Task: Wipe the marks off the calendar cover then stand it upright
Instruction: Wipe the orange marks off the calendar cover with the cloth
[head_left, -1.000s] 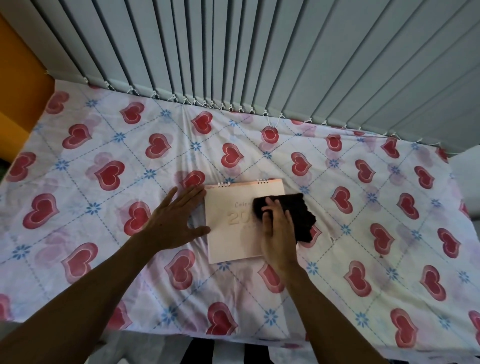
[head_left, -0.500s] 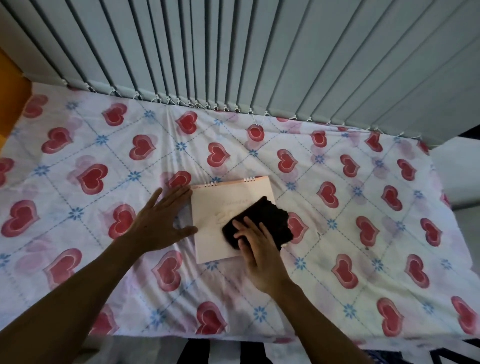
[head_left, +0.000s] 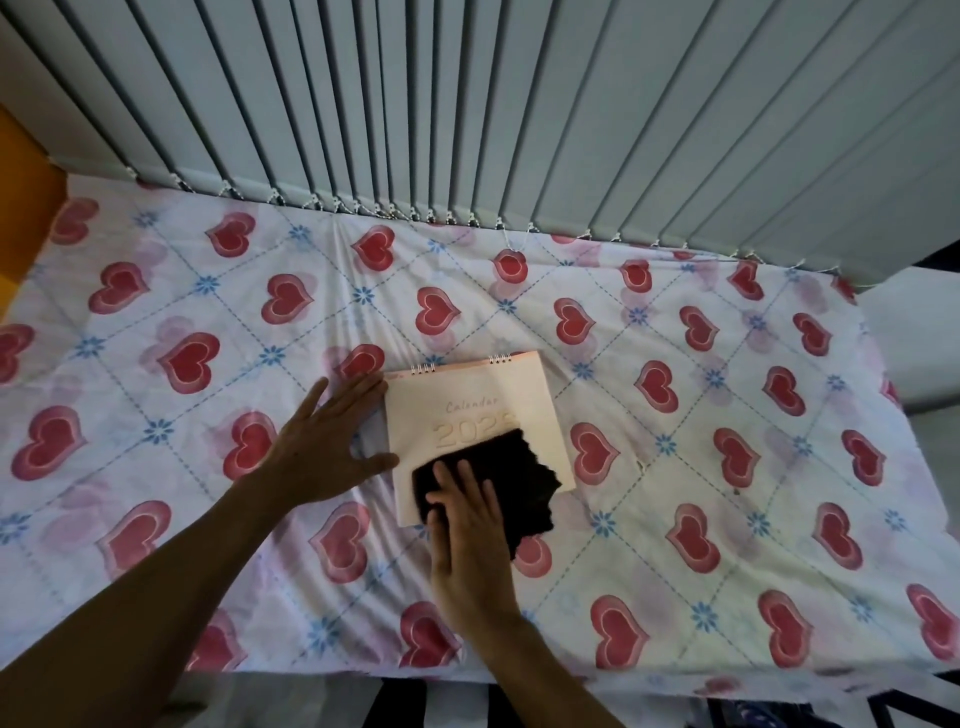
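Note:
A pale pink spiral-bound desk calendar (head_left: 467, 410) lies flat on the heart-patterned sheet, its cover reading "Calendar" above a year partly hidden. A black cloth (head_left: 519, 483) covers the calendar's lower right part and hangs over its near edge. My right hand (head_left: 470, 535) presses flat on the cloth, fingers spread and extended. My left hand (head_left: 324, 441) lies open on the sheet against the calendar's left edge, fingers by the top left corner and thumb touching the left side.
The bed sheet (head_left: 701, 493) with red hearts and blue flowers covers the whole surface. Grey vertical blinds (head_left: 519, 119) hang along the far edge. An orange wall (head_left: 21, 208) borders the left. The sheet's near edge (head_left: 467, 680) drops off below my arms.
My right hand has dragged the black cloth from the calendar's upper right down to its lower edge, uncovering the printed title. My left hand has stayed against the left edge.

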